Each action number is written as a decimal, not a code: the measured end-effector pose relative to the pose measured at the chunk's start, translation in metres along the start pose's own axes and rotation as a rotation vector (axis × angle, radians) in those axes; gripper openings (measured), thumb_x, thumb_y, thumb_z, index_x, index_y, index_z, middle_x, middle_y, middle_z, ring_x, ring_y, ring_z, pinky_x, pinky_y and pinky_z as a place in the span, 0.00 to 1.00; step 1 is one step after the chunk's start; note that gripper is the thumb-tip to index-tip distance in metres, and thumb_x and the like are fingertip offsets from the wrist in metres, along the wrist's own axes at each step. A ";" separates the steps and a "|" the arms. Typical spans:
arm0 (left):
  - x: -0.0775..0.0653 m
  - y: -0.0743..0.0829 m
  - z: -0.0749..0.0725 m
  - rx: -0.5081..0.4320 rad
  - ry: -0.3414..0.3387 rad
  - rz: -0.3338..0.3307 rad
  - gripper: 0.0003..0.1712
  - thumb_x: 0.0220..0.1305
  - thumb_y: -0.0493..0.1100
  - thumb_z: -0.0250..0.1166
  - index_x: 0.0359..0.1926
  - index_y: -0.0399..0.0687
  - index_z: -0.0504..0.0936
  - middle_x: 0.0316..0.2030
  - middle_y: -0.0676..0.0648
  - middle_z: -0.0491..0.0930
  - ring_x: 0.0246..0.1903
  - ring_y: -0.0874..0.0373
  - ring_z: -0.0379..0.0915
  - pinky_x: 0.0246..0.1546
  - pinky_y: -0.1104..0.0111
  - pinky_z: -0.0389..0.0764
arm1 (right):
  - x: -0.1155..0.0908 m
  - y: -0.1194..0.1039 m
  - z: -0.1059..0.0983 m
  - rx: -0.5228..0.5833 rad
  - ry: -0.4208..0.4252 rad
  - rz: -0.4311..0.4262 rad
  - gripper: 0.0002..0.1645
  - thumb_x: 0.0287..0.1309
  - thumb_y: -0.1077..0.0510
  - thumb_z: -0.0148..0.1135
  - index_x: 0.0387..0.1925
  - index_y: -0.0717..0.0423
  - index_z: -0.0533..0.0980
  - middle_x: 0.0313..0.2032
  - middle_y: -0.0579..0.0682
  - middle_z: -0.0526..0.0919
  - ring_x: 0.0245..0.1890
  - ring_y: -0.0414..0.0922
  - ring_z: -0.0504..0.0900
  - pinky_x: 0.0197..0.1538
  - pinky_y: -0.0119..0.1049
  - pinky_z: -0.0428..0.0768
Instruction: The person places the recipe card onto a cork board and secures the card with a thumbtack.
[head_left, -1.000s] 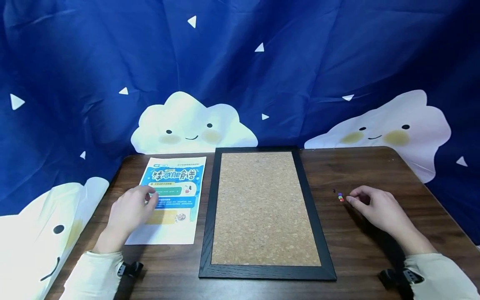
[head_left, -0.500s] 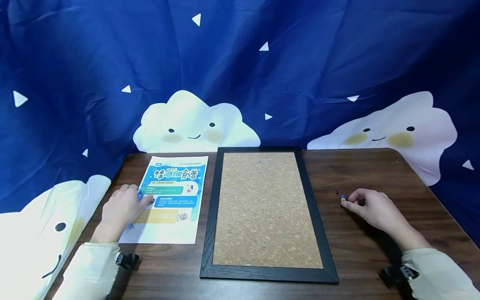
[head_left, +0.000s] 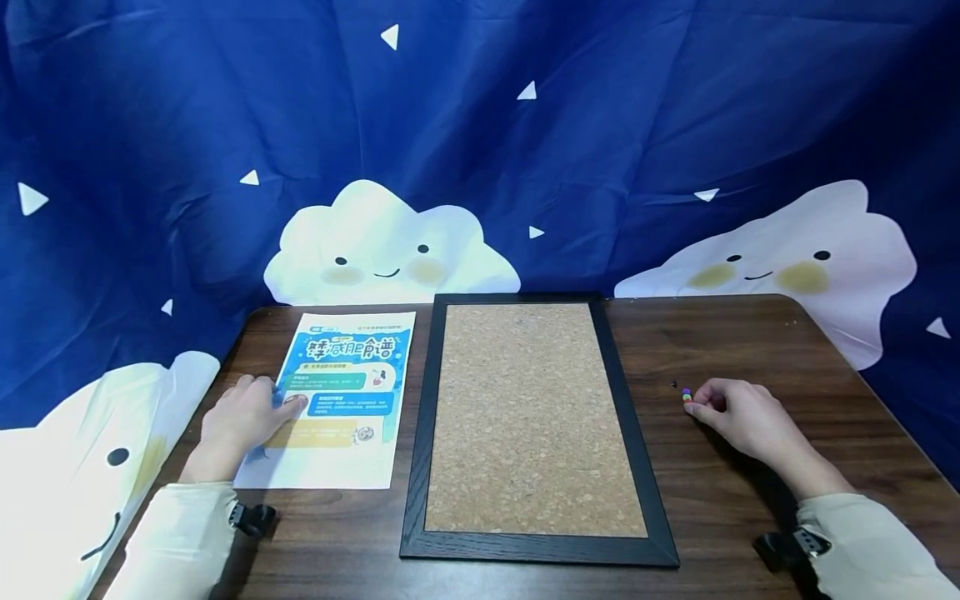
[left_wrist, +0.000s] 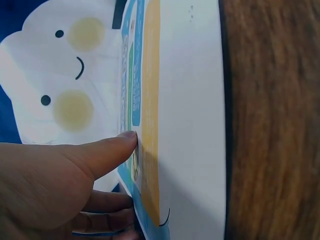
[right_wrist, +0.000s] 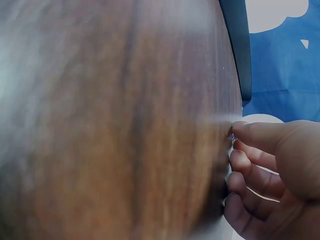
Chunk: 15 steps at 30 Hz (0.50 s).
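On the left of the table a printed sheet of paper (head_left: pixel 337 462) lies flat, mostly blue with yellow and green panels. My left hand (head_left: pixel 238 421) rests at its left edge. The straight thumb (left_wrist: pixel 112 150) touches the print, and the other fingers lie at the edge, their tips partly hidden. Over on the right, my right hand (head_left: pixel 742 417) has thumb and index finger close together at a short row of tiny coloured pieces (head_left: pixel 686 396), purple, green and reddish. They are too small to identify. Whether the fingertips pinch one is hidden, also in the right wrist view.
A cork board (head_left: pixel 528 417) in a black frame (head_left: pixel 540 547) lies between the hands. One tiny dark piece (head_left: pixel 673 384) sits just beyond the coloured row. The brown wooden table (head_left: pixel 757 333) ends at a blue curtain (head_left: pixel 465 100) with white clouds.
My left hand has come down and left from above the sheet to its edge, thumb now on the print. My right thumb and index finger have closed in on the coloured pieces.
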<state>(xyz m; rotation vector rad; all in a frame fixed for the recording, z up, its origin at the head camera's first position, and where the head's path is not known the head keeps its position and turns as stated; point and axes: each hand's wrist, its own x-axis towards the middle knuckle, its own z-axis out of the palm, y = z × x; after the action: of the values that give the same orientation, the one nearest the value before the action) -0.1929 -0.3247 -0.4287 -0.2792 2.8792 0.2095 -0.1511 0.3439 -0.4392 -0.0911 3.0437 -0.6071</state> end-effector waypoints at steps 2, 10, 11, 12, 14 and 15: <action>0.001 0.000 0.000 0.006 -0.001 0.002 0.49 0.74 0.65 0.65 0.66 0.20 0.71 0.54 0.23 0.74 0.47 0.34 0.72 0.49 0.40 0.81 | 0.000 0.000 0.001 0.001 0.001 -0.003 0.09 0.72 0.56 0.69 0.35 0.56 0.84 0.29 0.48 0.83 0.30 0.45 0.74 0.35 0.39 0.70; 0.005 0.001 0.000 0.015 -0.017 0.010 0.53 0.73 0.67 0.66 0.69 0.18 0.66 0.58 0.21 0.71 0.51 0.31 0.71 0.55 0.36 0.80 | -0.001 0.001 0.002 0.001 0.004 0.008 0.09 0.73 0.55 0.69 0.35 0.55 0.84 0.28 0.47 0.81 0.30 0.45 0.73 0.35 0.39 0.69; 0.006 0.001 0.000 0.009 -0.014 0.011 0.53 0.73 0.66 0.66 0.69 0.18 0.65 0.58 0.21 0.71 0.50 0.31 0.71 0.54 0.37 0.80 | -0.001 0.001 0.002 0.006 0.007 0.001 0.09 0.72 0.56 0.69 0.35 0.55 0.84 0.28 0.47 0.81 0.29 0.44 0.73 0.34 0.39 0.68; 0.006 0.000 0.000 0.001 -0.013 0.009 0.53 0.72 0.66 0.67 0.69 0.18 0.65 0.57 0.21 0.72 0.49 0.32 0.72 0.54 0.37 0.80 | -0.001 0.000 0.002 0.011 0.010 -0.004 0.09 0.72 0.56 0.69 0.35 0.56 0.84 0.29 0.47 0.82 0.29 0.44 0.73 0.34 0.38 0.69; 0.007 -0.002 0.000 -0.030 0.000 0.001 0.51 0.72 0.64 0.68 0.67 0.19 0.66 0.54 0.22 0.74 0.47 0.33 0.73 0.49 0.41 0.81 | 0.000 -0.001 0.003 0.016 0.020 -0.017 0.07 0.71 0.57 0.70 0.36 0.56 0.84 0.29 0.47 0.82 0.29 0.44 0.74 0.34 0.38 0.69; 0.007 -0.003 0.000 -0.046 0.010 -0.003 0.49 0.71 0.63 0.69 0.67 0.20 0.67 0.53 0.23 0.75 0.45 0.34 0.74 0.46 0.43 0.81 | 0.001 -0.001 0.003 0.020 0.022 -0.021 0.07 0.71 0.58 0.70 0.36 0.57 0.84 0.29 0.47 0.82 0.29 0.45 0.74 0.34 0.38 0.69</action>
<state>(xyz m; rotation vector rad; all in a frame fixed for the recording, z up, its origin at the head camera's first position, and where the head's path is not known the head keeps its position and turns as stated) -0.1988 -0.3285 -0.4304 -0.2936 2.8862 0.2748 -0.1517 0.3419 -0.4412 -0.1172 3.0610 -0.6449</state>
